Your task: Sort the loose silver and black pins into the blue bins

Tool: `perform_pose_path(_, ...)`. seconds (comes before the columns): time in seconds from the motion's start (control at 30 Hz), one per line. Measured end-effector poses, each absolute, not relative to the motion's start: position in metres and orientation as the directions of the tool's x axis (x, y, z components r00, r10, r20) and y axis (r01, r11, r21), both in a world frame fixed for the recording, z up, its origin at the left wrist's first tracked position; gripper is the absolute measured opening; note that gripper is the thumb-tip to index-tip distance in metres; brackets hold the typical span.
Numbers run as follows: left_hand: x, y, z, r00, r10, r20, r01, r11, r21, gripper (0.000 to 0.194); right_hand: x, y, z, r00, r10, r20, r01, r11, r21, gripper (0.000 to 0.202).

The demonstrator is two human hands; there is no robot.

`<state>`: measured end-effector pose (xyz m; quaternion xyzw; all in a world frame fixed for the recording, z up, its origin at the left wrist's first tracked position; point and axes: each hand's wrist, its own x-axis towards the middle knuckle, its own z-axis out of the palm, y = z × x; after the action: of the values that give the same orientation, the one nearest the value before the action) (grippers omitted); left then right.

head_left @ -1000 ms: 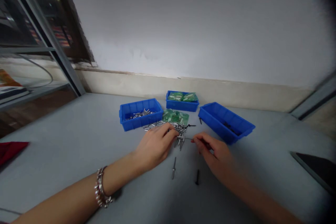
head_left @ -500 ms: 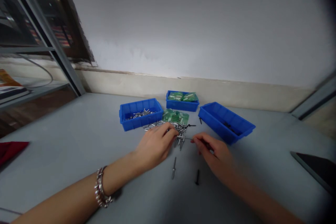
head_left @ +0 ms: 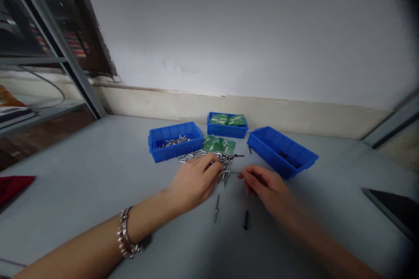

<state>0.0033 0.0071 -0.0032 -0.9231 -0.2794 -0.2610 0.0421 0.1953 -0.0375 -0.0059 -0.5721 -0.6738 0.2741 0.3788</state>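
Observation:
A thin silver rivet [head_left: 234, 172] spans the gap between my two hands. My left hand [head_left: 197, 178] pinches one end of it beside a pile of silver rivets [head_left: 225, 159]. At its other end, the fingertips of my right hand [head_left: 263, 183] are closed on the thin shaft. Nearer me, a single silver rivet [head_left: 216, 209] lies on the grey table, with a black screw [head_left: 246, 220] to its right. Green plastic packets [head_left: 218, 144] lie behind the pile.
A blue bin [head_left: 176, 150] of silver rivets stands left, a blue bin [head_left: 227, 130] of green packets behind, and a blue bin [head_left: 278, 157] with dark pieces right. A dark flat object [head_left: 393, 209] and red cloth [head_left: 15, 187] lie at the sides.
Both hands have stayed almost in place on the rivet. The fingers of my right hand have shifted slightly.

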Motion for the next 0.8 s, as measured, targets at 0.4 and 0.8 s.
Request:
perform_pose_path(0.4,0.0023,0.0058,-0.0024,0.658,0.534,0.532,0.522,-0.832,0.189,0.022,0.1932,-0.0429,-0.0128,-0.163,0.926,0.340,0.681,0.355,-0.641,0.018)
perform_pose_path(0.8,0.0022,0.0052,-0.0033,0.673,0.541,0.504,0.500,-0.835,0.228,0.018,0.1941,-0.0443,-0.0101,-0.214,0.886,0.412,0.699,0.433,-0.569,0.019)
